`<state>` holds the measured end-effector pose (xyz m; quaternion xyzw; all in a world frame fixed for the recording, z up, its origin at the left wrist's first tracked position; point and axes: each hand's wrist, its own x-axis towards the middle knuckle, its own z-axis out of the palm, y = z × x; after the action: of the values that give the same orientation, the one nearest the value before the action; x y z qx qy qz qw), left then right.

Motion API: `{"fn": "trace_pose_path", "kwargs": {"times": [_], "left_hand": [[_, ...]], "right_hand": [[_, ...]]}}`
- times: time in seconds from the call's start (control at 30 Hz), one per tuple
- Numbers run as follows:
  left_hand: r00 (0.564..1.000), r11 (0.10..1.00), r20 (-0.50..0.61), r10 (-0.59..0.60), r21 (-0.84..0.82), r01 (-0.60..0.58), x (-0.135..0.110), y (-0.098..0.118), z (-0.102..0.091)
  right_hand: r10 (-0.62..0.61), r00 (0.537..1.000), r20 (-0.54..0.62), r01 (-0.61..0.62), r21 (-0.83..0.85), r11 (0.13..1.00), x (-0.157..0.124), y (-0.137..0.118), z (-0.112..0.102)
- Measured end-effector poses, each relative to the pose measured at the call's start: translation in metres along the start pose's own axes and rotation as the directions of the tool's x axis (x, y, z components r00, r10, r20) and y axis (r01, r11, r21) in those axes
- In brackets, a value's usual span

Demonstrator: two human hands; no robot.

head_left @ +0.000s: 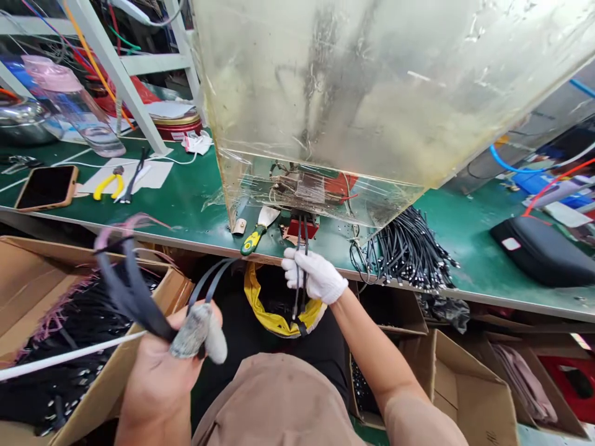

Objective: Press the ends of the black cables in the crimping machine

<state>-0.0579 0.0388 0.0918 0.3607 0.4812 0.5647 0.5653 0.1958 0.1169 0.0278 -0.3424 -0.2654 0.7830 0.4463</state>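
Observation:
My left hand (160, 371), with grey cloth covers on the thumb and a finger, is closed around a bundle of flat black cables (134, 294). Two of these cables (211, 279) arch out separately towards the bench edge. My right hand (318, 279), in a white glove, pinches two thin black cables (302, 235) at the front of the bench. Their upper ends reach a red block (312, 231) under the clear machine cover (288, 105). The lower ends hang over a yellow-rimmed bag (255, 303) at my lap.
A green-handled scraper (255, 238) lies left of the red block. Many finished-looking black cables (413, 248) are heaped to the right, near a black case (543, 251). Yellow pliers (110, 184) and a phone (46, 187) lie left. Cardboard boxes (474, 378) stand below the bench.

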Motion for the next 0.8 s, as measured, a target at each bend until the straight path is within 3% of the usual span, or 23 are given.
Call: {"fn": "trace_pose_path", "kwargs": {"times": [0.17, 0.47, 0.63, 0.8], "left_hand": [[0.994, 0.994, 0.033, 0.102, 0.046, -0.104, 0.006, 0.006, 0.029], [0.991, 0.996, 0.115, 0.07, 0.041, -0.075, 0.009, -0.021, 0.009], [0.997, 0.998, 0.075, 0.009, 0.054, -0.013, 0.001, -0.016, 0.012], [0.999, 0.999, 0.039, 0.02, 0.031, -0.021, -0.008, -0.012, 0.012]], "right_hand": [[-0.071, 0.997, -0.032, 0.073, 0.046, 0.996, 0.045, -0.038, 0.019], [0.046, 0.986, -0.158, -0.02, 0.163, 0.986, 0.064, -0.059, 0.02], [0.134, 0.982, -0.134, -0.1, 0.235, 0.967, 0.063, -0.067, 0.019], [0.138, 0.974, -0.182, -0.087, 0.261, 0.961, 0.063, -0.069, 0.02]]}}
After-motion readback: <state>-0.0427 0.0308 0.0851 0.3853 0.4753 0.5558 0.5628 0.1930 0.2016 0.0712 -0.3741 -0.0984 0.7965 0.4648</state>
